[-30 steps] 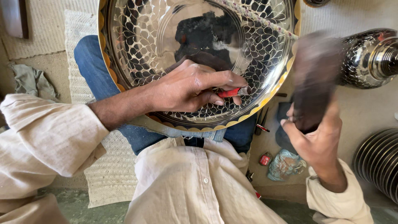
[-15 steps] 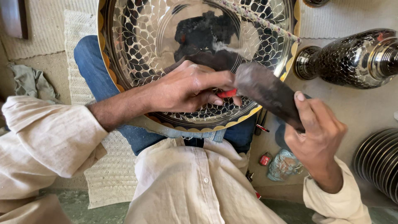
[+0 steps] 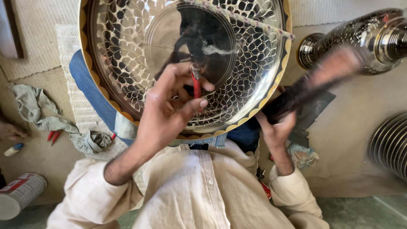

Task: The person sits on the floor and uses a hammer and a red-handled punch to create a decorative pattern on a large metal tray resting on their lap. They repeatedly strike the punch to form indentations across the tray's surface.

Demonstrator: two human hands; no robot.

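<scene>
We are wearing a pale, creased button shirt (image 3: 199, 191), and our left hand (image 3: 169, 112) is closing its fingers around a small red-handled chisel (image 3: 196, 87), pinching it between thumb and fingertips with its tip set against a large engraved metal tray (image 3: 127, 55). The tray is resting on our lap over blue jeans (image 3: 91, 95), tilted up toward us. It is shining like a mirror: a smooth round middle is reflecting a dark shape, a wide band of scale-like cut marks is ringing that middle, and a gold scalloped border is running along the rim. Our right hand (image 3: 275, 129) is gripping the lower end of a dark hammer (image 3: 313, 85), which is blurring across the tray's right edge, so we cannot tell its head clearly. Beside us on the left, a grey-green rag (image 3: 46, 116) is lying on the floor near a can (image 3: 19, 195). Farther right, an engraved metal vase (image 3: 356, 38) is lying on its side, and ribbed metal pieces (image 3: 390, 144) are stacking at the frame's edge.
</scene>
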